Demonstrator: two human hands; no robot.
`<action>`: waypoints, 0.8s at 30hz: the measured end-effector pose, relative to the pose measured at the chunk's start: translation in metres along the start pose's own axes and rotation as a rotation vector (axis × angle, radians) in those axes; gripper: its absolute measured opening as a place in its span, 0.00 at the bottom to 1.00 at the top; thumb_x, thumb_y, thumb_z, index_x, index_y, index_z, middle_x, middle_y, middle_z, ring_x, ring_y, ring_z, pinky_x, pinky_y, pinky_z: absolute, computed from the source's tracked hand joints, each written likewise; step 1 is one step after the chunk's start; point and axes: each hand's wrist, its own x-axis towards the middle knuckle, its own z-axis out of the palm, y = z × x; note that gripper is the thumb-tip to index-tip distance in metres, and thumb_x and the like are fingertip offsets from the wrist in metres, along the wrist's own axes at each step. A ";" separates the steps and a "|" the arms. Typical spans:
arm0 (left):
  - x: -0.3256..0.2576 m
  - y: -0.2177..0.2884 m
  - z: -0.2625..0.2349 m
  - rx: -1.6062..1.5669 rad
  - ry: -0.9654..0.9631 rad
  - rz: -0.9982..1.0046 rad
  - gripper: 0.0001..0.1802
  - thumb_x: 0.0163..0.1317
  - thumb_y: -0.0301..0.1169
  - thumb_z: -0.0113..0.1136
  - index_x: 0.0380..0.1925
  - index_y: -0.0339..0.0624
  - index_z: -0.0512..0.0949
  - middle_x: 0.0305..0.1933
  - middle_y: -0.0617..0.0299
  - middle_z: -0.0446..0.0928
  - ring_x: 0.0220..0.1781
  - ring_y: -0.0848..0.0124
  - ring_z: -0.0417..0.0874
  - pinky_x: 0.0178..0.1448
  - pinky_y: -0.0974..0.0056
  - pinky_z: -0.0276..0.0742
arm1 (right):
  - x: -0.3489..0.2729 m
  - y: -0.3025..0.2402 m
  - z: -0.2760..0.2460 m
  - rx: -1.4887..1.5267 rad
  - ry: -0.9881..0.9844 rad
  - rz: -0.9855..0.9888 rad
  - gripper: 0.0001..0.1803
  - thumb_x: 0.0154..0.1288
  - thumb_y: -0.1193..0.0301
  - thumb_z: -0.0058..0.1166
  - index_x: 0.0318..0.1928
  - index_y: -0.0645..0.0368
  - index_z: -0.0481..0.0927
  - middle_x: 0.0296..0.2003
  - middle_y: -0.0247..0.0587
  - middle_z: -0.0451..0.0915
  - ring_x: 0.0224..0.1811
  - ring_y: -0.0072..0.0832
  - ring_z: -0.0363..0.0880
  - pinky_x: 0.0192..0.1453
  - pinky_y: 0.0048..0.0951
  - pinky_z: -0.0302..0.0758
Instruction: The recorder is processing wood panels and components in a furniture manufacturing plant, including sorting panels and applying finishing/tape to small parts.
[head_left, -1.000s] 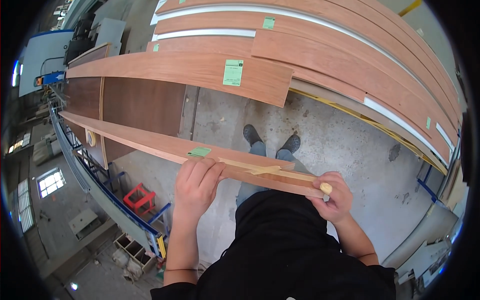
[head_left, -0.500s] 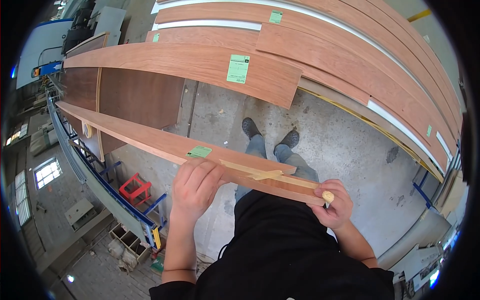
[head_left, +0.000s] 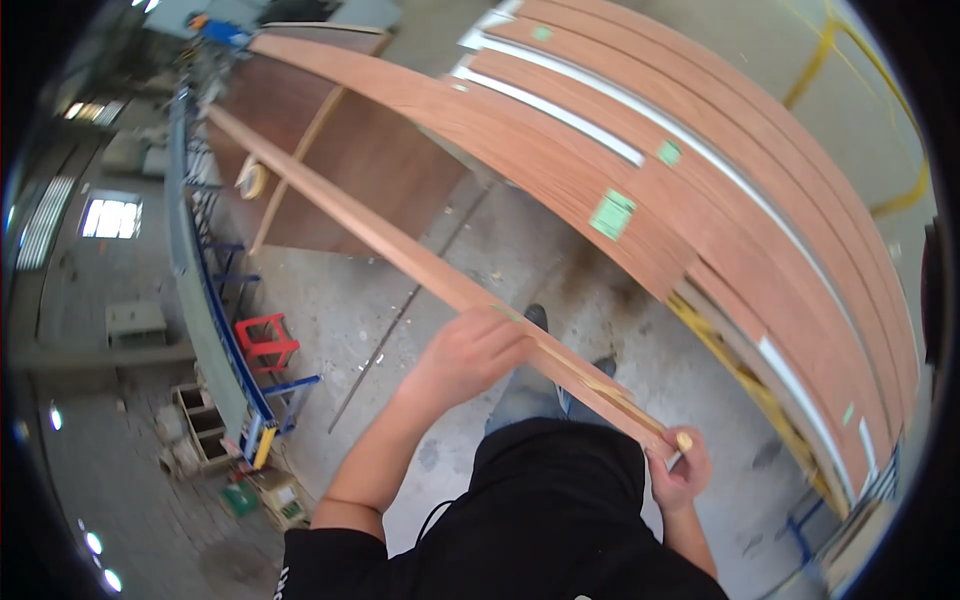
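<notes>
- While the long wooden strip (head_left: pixel 400 250) runs slantwise from the upper left down to the person's waist, the left hand (head_left: pixel 470 355) lies on top of it with fingers curled over its upper edge, a loose grip closed around the wood.
- At the strip's near end the right hand (head_left: pixel 680 470) is a closed fist around a small tool with a pale round tip (head_left: pixel 684 440), pressed against the strip's end.
- A thin pale band of edging (head_left: pixel 600 385) lies along the strip between the two hands.
- Past the left hand, the strip's far end reaches toward a roll of tape (head_left: pixel 250 180) beside a brown panel (head_left: pixel 370 170).
- To the right, wide reddish-brown boards (head_left: pixel 720 190) lie stacked side by side, their near edges just beside the strip's end; bare concrete floor (head_left: pixel 330 320) shows to the left.
- Small square green labels (head_left: pixel 611 213) sit on the boards, one large near the middle, smaller ones farther up and near the right end.
- A red stool (head_left: pixel 266 340) stands by a blue rail (head_left: pixel 215 300) on the left.
</notes>
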 end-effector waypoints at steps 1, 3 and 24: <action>-0.001 -0.003 0.001 0.006 -0.026 0.044 0.12 0.46 0.31 0.63 0.33 0.44 0.79 0.37 0.62 0.77 0.42 0.62 0.80 0.47 0.59 0.79 | 0.000 0.001 0.002 0.022 -0.017 -0.050 0.32 0.48 0.85 0.65 0.56 0.57 0.71 0.36 0.45 0.79 0.36 0.36 0.77 0.40 0.34 0.75; -0.007 -0.009 -0.002 0.025 0.035 0.026 0.12 0.46 0.32 0.63 0.32 0.44 0.78 0.36 0.62 0.77 0.43 0.63 0.80 0.50 0.58 0.78 | 0.001 0.000 0.009 0.010 0.042 0.005 0.28 0.45 0.81 0.68 0.50 0.59 0.73 0.34 0.47 0.80 0.32 0.39 0.78 0.36 0.35 0.75; -0.128 -0.169 -0.004 -0.610 0.899 -1.139 0.31 0.60 0.37 0.66 0.62 0.38 0.69 0.61 0.56 0.68 0.56 0.67 0.76 0.58 0.63 0.75 | 0.139 -0.049 0.046 -0.224 -0.758 0.242 0.35 0.53 0.69 0.60 0.62 0.68 0.67 0.49 0.51 0.80 0.50 0.43 0.81 0.57 0.36 0.75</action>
